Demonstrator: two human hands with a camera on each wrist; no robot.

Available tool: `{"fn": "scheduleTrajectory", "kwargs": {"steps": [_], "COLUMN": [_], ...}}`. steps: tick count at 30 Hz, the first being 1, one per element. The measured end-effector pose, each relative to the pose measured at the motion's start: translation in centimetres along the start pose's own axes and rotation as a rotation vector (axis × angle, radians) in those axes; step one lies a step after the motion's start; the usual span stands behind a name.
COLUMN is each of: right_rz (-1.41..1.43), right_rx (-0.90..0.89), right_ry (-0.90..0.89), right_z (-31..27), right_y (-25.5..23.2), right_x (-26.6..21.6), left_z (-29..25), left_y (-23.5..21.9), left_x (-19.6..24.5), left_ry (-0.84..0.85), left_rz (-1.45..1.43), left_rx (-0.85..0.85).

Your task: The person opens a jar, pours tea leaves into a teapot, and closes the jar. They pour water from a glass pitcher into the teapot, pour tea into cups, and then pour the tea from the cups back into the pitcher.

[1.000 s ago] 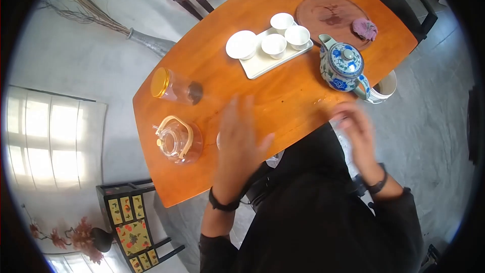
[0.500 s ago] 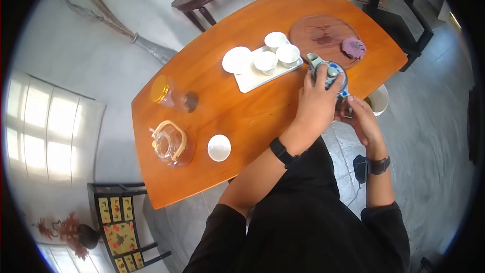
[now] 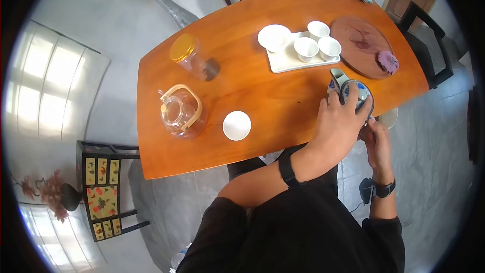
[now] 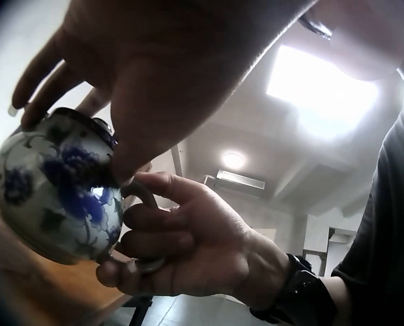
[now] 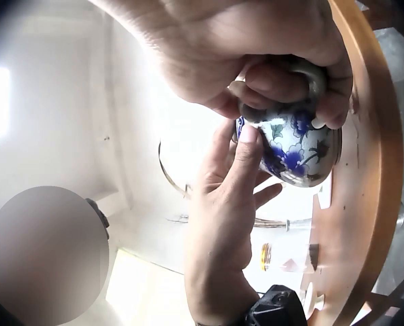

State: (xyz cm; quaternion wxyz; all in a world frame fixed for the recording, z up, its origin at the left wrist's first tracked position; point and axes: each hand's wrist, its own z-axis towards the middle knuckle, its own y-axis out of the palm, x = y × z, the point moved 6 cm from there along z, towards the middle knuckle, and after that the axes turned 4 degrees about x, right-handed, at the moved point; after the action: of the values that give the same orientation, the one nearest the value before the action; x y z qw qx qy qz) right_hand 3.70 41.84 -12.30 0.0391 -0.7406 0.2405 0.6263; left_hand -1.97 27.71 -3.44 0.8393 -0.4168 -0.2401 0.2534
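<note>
A white teapot with blue flowers (image 4: 59,190) is at the table's right front edge. From above, my left hand (image 3: 339,126) holds its lidded top, fingers spread over the lid and the knob showing among them. In the right wrist view the left hand's thumb and fingers (image 5: 222,204) lie against the pot's upper part. My right hand (image 3: 379,144) grips the handle (image 4: 143,192), its fingers curled through the loop. The spout (image 3: 339,77) points away toward the tray. Much of the pot is hidden under the left hand in the head view.
Beyond the spout, a white tray (image 3: 283,64) bears several white cups and a dish. A round brown board (image 3: 358,43) with a purple cloth (image 3: 388,62) lies behind. Leftward are a white cup (image 3: 237,125), glass kettle (image 3: 177,114) and gold-lidded jar (image 3: 184,48). A bucket (image 3: 389,117) stands below the edge.
Both hands, apart from the teapot a second ago, came to it, the left over the lid and the right to the handle. Since then the head view has turned; the hands keep their hold.
</note>
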Motion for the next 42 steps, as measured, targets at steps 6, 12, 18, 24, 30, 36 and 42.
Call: {"fn": "scheduleTrajectory", "kwargs": {"steps": [6, 12, 18, 24, 30, 36, 42], "right_rz": [-0.089, -0.083, -0.135, -0.250, -0.286, -0.337, -0.396], "right_rx": [-0.081, -0.250, -0.236, -0.277, -0.264, -0.136, -0.155], "right_ry": [-0.066, -0.099, -0.018, 0.036, 0.049, 0.066, 0.045], "right_z": [3.4, 6.3, 7.6, 8.4, 9.0, 8.7, 9.6], "right_y": [6.7, 12.2, 14.2, 14.0, 14.2, 15.9, 15.9], "right_x": [-3.9, -6.8, -7.1, -6.9, -7.3, -7.9, -7.9], "left_z": [2.1, 3.6, 3.7, 3.6, 3.6, 3.4, 3.6], "left_y": [-4.6, -6.1, -5.7, -4.5, -4.1, -3.5, -2.8], "left_x": [-4.7, -9.5, -12.3, -13.3, -14.3, -15.3, -15.9], "left_ry": [-0.074, -0.165, -0.174, -0.216, -0.223, -0.276, -0.296], "left_rz": [0.062, -0.056, -0.173, -0.259, -0.311, -0.350, -0.431], "left_rx": [0.126, 0.207, 0.174, 0.142, 0.216, 0.234, 0.253]}}
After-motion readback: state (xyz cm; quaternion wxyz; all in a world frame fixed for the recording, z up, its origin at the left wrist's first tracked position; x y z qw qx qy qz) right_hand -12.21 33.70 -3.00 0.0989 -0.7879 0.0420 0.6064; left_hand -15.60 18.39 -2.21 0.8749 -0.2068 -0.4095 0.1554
